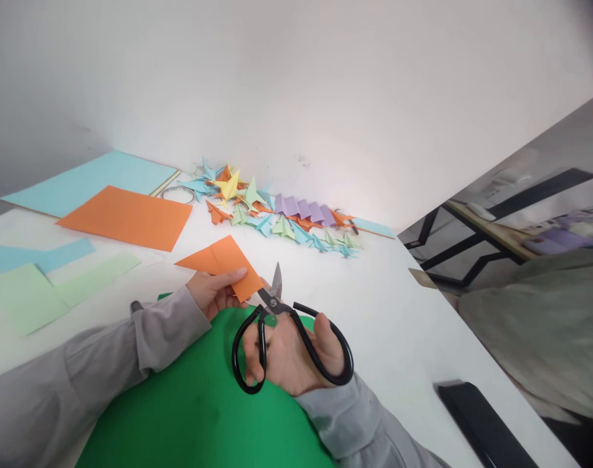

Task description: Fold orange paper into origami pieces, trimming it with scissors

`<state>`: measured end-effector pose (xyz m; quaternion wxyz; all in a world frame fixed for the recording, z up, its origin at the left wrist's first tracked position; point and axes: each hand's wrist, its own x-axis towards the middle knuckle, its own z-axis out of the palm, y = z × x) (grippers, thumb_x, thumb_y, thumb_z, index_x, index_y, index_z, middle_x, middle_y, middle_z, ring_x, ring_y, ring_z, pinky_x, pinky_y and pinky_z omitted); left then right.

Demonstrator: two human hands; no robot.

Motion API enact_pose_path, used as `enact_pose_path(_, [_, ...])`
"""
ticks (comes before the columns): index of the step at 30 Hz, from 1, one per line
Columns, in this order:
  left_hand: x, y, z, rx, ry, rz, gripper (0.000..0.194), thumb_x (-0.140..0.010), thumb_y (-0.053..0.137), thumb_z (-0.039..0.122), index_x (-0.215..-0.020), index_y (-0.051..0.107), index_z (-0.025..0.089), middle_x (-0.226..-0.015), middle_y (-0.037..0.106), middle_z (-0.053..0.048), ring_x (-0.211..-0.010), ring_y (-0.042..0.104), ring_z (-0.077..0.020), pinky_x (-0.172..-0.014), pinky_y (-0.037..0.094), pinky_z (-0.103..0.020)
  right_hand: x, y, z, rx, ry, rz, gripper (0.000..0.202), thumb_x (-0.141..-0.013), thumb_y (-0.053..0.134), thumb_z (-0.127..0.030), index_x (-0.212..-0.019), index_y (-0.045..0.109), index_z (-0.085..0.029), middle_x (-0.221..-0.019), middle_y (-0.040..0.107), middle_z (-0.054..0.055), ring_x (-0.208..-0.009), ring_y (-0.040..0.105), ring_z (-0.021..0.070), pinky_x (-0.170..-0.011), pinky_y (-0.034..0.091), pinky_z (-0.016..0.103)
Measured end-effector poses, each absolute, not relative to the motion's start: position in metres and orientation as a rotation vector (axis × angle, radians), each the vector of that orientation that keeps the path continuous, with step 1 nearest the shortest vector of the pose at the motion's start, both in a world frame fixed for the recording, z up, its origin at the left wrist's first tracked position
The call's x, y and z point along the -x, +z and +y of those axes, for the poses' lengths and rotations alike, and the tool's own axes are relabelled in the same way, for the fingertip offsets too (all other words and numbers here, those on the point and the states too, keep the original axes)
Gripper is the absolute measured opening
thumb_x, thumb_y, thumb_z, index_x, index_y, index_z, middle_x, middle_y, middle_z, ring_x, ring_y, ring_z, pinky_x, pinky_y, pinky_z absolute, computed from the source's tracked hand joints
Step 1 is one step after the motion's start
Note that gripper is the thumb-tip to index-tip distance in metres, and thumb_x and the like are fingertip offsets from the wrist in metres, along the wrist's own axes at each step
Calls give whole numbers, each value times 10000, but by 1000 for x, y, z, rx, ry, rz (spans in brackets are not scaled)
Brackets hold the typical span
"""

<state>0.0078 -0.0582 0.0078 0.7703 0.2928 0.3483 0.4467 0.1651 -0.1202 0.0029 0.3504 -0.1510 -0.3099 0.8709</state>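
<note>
My left hand (212, 290) grips a folded piece of orange paper (225, 261), thumb on top and fingers beneath. In my right hand (291, 357) is a pair of black-handled scissors (273, 301), with fingers and thumb through the loops. The scissor blades stand apart, one upright and the other by the paper's lower right edge. Whether that blade touches the paper I cannot tell. Below both hands spreads a green apron (194, 403).
Folded paper cranes (228, 187) in several colours lie along the wall. Orange paper (125, 218), blue sheets (92, 182) and green paper pieces (30, 299) are at the left. A black object (482, 422) rests at the right edge. A person's sleeve (535, 325) is beyond.
</note>
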Motion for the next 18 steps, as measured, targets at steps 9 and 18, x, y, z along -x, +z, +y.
enact_pose_path(9, [-11, 3, -62, -632, 986, 730, 166, -646, 708, 190, -775, 634, 116, -633, 662, -48, -480, 586, -148, -423, 495, -249, -168, -5, -118, 428, 2369, -828, 681, -554, 644, -632, -933, 599, -68, -814, 583, 89, -749, 559, 168, -740, 430, 335])
enact_pose_path(18, [-9, 7, -64, -722, 923, 693, 166, -660, 708, 204, -774, 661, 93, -766, 707, -101, -500, 597, -130, -426, 486, -213, -169, -19, -110, 458, 2390, -719, 724, -724, 318, -742, -938, 568, -97, -958, 595, 135, -783, 564, 180, -793, 423, 392])
